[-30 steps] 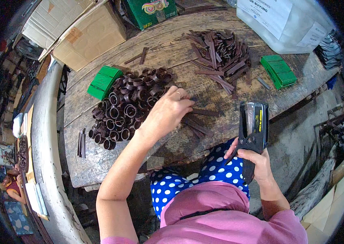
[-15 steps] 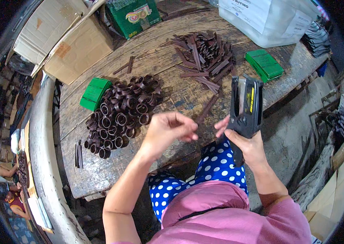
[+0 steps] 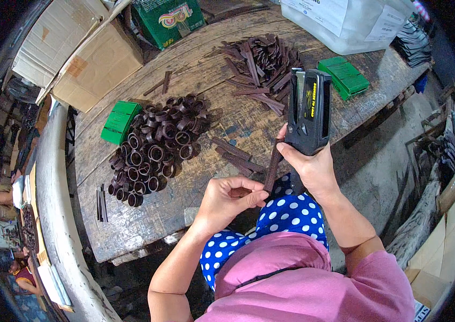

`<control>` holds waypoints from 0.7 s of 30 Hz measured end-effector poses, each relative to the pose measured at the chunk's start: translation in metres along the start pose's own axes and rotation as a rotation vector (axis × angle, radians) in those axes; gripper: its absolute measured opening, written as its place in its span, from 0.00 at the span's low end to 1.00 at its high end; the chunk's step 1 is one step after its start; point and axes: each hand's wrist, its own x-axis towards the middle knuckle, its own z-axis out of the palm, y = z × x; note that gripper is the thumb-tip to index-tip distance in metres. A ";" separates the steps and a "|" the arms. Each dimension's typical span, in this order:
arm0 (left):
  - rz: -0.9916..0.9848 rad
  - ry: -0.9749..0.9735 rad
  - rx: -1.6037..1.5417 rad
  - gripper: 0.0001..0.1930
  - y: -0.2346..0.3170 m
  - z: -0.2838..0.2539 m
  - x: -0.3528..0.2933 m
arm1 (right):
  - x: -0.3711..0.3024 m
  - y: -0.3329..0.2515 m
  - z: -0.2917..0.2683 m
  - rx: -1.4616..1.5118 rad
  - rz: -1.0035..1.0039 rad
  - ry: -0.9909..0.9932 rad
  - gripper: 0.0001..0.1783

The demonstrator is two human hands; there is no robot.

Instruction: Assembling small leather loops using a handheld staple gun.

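My left hand (image 3: 229, 203) pinches the lower end of a dark brown woven strip (image 3: 272, 170) between thumb and fingers, above my lap. The strip stands nearly upright, its top end at the fingers of my right hand (image 3: 313, 167). That right hand is wrapped round a black stapler (image 3: 313, 115), which points away from me over the table's right edge. Left of the strip, several loose brown strips (image 3: 238, 156) lie on the wooden table (image 3: 152, 228). A large pile of brown rings (image 3: 157, 153) sits further left, and a heap of flat strips (image 3: 262, 64) lies at the far side.
Green boxes stand beside the rings (image 3: 121, 122) and beside the strip heap (image 3: 342, 77). Cardboard boxes (image 3: 96, 70), a green carton (image 3: 167, 21) and a white plastic bin (image 3: 340, 27) line the back. Thin dark strips (image 3: 102, 204) lie at left. Another person (image 3: 23, 276) sits far left.
My left hand has moved down and now grips the strip's lower end. The strip has swung closer to upright. The stapler has shifted slightly up and left, and loose strips behind my left hand have come into view.
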 end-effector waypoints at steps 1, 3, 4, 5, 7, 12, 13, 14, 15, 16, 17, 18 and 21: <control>0.054 -0.003 0.079 0.07 0.001 0.001 -0.001 | 0.001 0.000 0.000 0.013 0.004 0.005 0.10; 0.223 0.023 0.247 0.07 0.007 0.005 -0.003 | 0.004 -0.001 -0.002 -0.028 0.041 -0.016 0.10; 0.392 0.049 0.413 0.07 0.009 0.007 -0.004 | 0.005 -0.001 -0.003 -0.069 0.079 -0.038 0.10; 0.393 0.047 0.416 0.07 0.010 0.009 -0.002 | 0.005 0.001 -0.004 -0.067 0.077 -0.036 0.10; 0.843 0.132 0.710 0.08 0.013 0.010 0.004 | 0.003 0.009 -0.005 -0.021 0.129 -0.133 0.10; 0.822 0.083 0.669 0.09 0.019 0.004 0.005 | -0.002 0.011 -0.002 -0.157 0.175 -0.228 0.11; 0.826 0.198 0.621 0.08 0.023 0.004 0.004 | -0.003 0.007 -0.002 -0.157 0.178 -0.232 0.11; 0.685 0.286 0.461 0.07 0.025 0.004 0.003 | -0.004 0.005 -0.002 -0.194 0.104 -0.234 0.11; 0.548 0.372 0.302 0.07 0.027 0.004 0.003 | -0.004 0.002 -0.002 -0.230 0.025 -0.235 0.10; 0.457 0.365 -0.032 0.08 0.025 0.000 0.010 | -0.007 0.006 -0.002 -0.168 -0.048 -0.234 0.14; 0.364 0.376 -0.114 0.07 0.025 -0.006 0.015 | -0.008 0.006 -0.001 -0.167 -0.050 -0.240 0.14; 0.300 0.355 -0.175 0.07 0.026 -0.012 0.018 | -0.010 0.006 0.001 -0.092 -0.118 -0.267 0.15; 0.210 0.306 -0.269 0.06 0.022 -0.017 0.023 | -0.007 0.007 0.003 -0.075 -0.334 -0.314 0.18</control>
